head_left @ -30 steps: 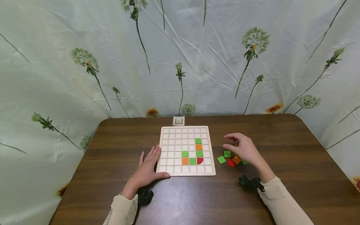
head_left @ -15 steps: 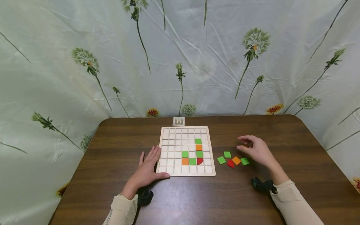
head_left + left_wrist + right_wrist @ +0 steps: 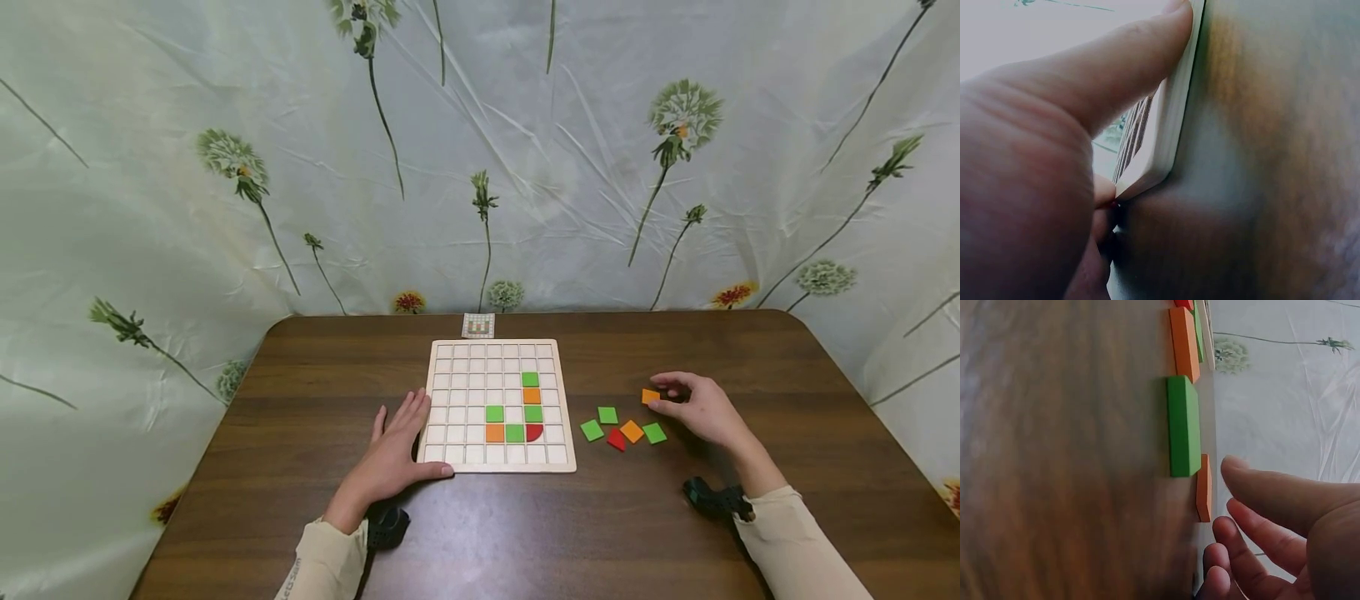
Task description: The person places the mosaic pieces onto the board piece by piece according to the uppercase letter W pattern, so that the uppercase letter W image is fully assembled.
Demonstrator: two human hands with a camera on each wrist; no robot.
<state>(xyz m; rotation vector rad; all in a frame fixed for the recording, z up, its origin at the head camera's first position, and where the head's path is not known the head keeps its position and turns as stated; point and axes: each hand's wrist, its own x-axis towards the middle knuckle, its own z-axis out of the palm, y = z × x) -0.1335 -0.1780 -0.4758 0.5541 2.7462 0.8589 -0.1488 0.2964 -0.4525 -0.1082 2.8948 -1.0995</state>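
Observation:
A pale wooden grid board (image 3: 455, 380) lies on the table with green, orange and red pieces in some cells. My left hand (image 3: 390, 458) rests at its near left corner, fingers spread along the left edge, thumb on the front edge; the left wrist view shows the thumb (image 3: 1110, 69) on the rim. My right hand (image 3: 705, 410) is right of the loose pieces, its fingertips beside an orange square tile (image 3: 650, 397). In the right wrist view a gap shows between the thumb (image 3: 1266, 487) and that tile (image 3: 1204, 490), which lies on the tabletop.
Between board and right hand lie green tiles (image 3: 608, 415), another orange tile (image 3: 632, 431) and a red piece (image 3: 617, 440). A small patterned card (image 3: 478, 325) sits behind the board. Flower-printed cloth (image 3: 555, 167) hangs beyond the wooden table (image 3: 510, 533).
My right hand has moved right, away from above the loose pieces, uncovering a green tile. The orange tile by its fingertips now shows clearly. My left hand stays on the board.

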